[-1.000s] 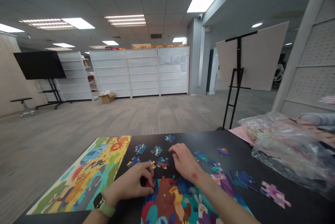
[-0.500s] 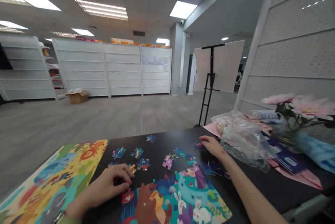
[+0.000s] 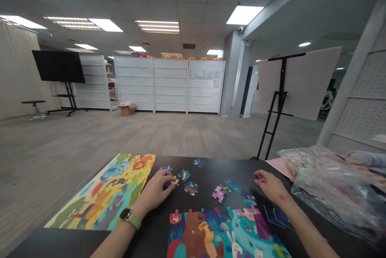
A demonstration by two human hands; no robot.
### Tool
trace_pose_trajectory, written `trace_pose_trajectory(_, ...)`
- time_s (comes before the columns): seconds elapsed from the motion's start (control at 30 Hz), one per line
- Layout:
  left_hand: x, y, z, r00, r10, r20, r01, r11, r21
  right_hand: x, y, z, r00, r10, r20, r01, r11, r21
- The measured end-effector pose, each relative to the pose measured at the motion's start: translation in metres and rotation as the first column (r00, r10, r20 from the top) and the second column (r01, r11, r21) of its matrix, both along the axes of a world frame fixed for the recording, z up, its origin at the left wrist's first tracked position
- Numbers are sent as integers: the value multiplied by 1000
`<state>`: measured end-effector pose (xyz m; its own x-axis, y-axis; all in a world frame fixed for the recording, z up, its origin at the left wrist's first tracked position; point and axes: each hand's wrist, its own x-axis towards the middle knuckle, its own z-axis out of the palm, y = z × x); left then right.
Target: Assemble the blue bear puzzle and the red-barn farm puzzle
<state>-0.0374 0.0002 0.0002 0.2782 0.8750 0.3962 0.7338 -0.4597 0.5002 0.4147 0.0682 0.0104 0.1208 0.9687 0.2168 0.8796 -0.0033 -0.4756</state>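
White shelving (image 3: 169, 85) lines the far side of a grey-floored hall. From the head view, a black table (image 3: 229, 163) holds an assembled jigsaw (image 3: 102, 193) and a part-built jigsaw (image 3: 199, 234), with loose pieces (image 3: 191, 188) between. The left hand (image 3: 155, 191) pinches a small yellow piece (image 3: 174, 181); the right hand (image 3: 271, 187) pinches a small red item (image 3: 259, 178), too small to identify. Fitting pieces seems the step in hand, and the ragged top edge calls for matching shapes

Left-hand fingers (image 3: 165, 177) rest on a small yellow-and-blue jigsaw piece (image 3: 174, 181). Right-hand fingers (image 3: 261, 178) pinch a small red-edged piece (image 3: 259, 178). Between the hands lie loose blue pieces (image 3: 191, 188) and a joined purple cluster (image 3: 219, 194); below both sits a partly built bear puzzle (image 3: 196, 234).
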Motion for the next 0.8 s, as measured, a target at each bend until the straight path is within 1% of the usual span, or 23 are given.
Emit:
trace_pose_trajectory(0.03, 3, -2, 2, 998, -33, 51, 34, 999, -6, -20, -7, 7, 996, 48, -76, -48, 999, 3)
trace_pose_trajectory(0.07, 6, -5, 5, 993, -67, 99, 70, 997, -28, -44, -14, 12, 973, 134, -189, -133, 991, 14)
trace_pose_trajectory(0.1, 10, -8, 7, 984, -102, 149, 113, 991, -68, -72, -21, 16, 916, 222, -334, -227, 974, 26)
trace_pose_trajectory(0.13, 14, -11, 8, 968, -137, 209, 165, 979, -121, -101, -29, 17, 817, 308, -488, -334, 942, 37)
trace_pose_trajectory(0.17, 18, -13, 8, 943, -171, 284, 227, 958, -177, -130, -36, 17, 708, 366, -603, -424, 904, 51)
trace_pose_trajectory(0.2, 22, -14, 7, 908, -195, 371, 292, 930, -225, -157, -42, 14, 624, 389, -677, -485, 873, 54)
trace_pose_trajectory(0.23, 25, -14, 5, 863, -205, 462, 352, 900, -257, -182, -47, 9, 580, 393, -714, -520, 853, 46)
trace_pose_trajectory(0.3, 28, -11, -1, 773, -183, 608, 428, 857, -287, -219, -56, -2, 522, 380, -764, -574, 819, 15)
trace_pose_trajectory(0.33, 27, -9, -5, 748, -158, 645, 436, 849, -298, -230, -58, -8, 512, 370, -775, -598, 802, -12)
trace_pose_trajectory(0.37, 25, -6, -8, 741, -133, 659, 429, 848, -311, -236, -59, -13, 507, 364, -781, -618, 786, -35)
trace_pose_trajectory(0.43, 20, -2, -11, 755, -104, 647, 408, 848, -339, -237, -59, -19, 505, 370, -779, -639, 767, -50)
trace_pose_trajectory(0.5, 13, 1, -12, 784, -103, 612, 388, 851, -354, -230, -56, -19, 509, 393, -766, -622, 783, -11)
trace_pose_trajectory(0.63, 5, 5, -13, 845, -78, 529, 309, 879, -364, -215, -49, -14, 546, 411, -730, -538, 840, 70)
trace_pose_trajectory(0.7, 3, 5, -14, 882, -53, 468, 263, 880, -396, -212, -45, -13, 556, 410, -723, -526, 847, 76)
trace_pose_trajectory(0.8, 3, 2, -13, 930, -48, 365, 217, 873, -436, -208, -38, -16, 580, 405, -707, -504, 860, 79)
